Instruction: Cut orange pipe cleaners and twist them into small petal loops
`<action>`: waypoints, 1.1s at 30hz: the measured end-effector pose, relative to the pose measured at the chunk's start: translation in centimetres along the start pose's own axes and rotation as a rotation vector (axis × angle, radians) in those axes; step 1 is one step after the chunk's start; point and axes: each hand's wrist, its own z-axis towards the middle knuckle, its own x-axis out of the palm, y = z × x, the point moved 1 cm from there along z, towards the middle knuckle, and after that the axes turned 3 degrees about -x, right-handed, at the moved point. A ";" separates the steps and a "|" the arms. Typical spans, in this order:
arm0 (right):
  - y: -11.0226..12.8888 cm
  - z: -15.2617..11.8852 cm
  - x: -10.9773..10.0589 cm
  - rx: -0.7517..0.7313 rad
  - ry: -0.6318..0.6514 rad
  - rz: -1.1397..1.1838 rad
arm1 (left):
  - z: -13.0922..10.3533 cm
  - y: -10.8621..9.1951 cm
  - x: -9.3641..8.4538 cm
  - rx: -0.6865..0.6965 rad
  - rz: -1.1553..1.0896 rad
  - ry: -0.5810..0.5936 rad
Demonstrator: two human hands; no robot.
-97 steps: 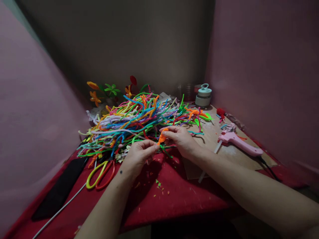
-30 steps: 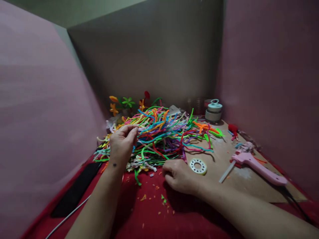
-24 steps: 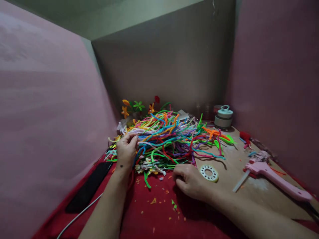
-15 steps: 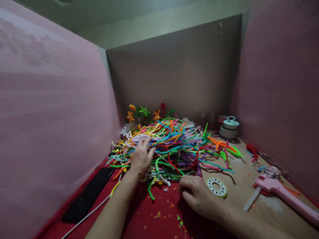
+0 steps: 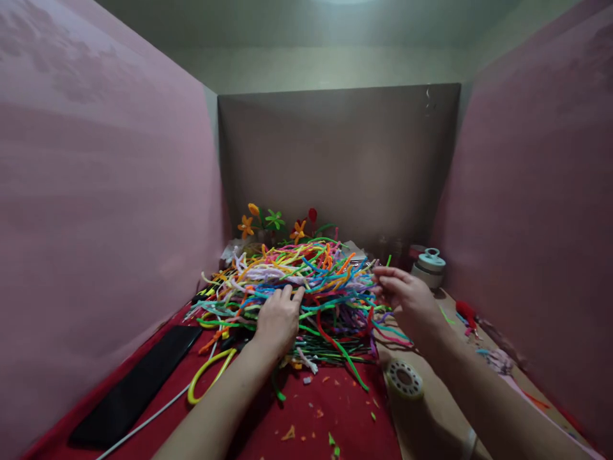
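Note:
A large heap of multicoloured pipe cleaners [image 5: 330, 281] lies in front of me on a red cloth. My left hand [image 5: 280, 316] rests on the near left part of the heap, fingers apart, the fingertips partly lost among blue and purple stems. My right hand [image 5: 402, 294] is raised at the heap's right edge, its fingers stretched leftward and a gap between them and the thumb. I see nothing held in it. Below my right hand lies a roll of tape on a white spool with holes [image 5: 405, 379]. A yellow pipe cleaner loop [image 5: 198, 377] sits beside my left forearm.
Pipe cleaner flowers [image 5: 275, 220] stand behind the heap. A black flat slab [image 5: 138, 386] and a white cable [image 5: 153, 418] lie at left. A lidded pale container [image 5: 430, 268] stands at right. My right forearm partly hides a pink tool. Scraps [image 5: 288, 434] litter the red cloth.
My right hand has risen from the cloth to the heap's right edge, its fingers uncurling. My left hand has shifted slightly right and lower. The view has tilted a little.

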 end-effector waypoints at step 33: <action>9.7 0.3 -3.1 -0.555 -0.382 0.545 | 2.1 -2.7 -2.7 0.026 -0.477 -0.155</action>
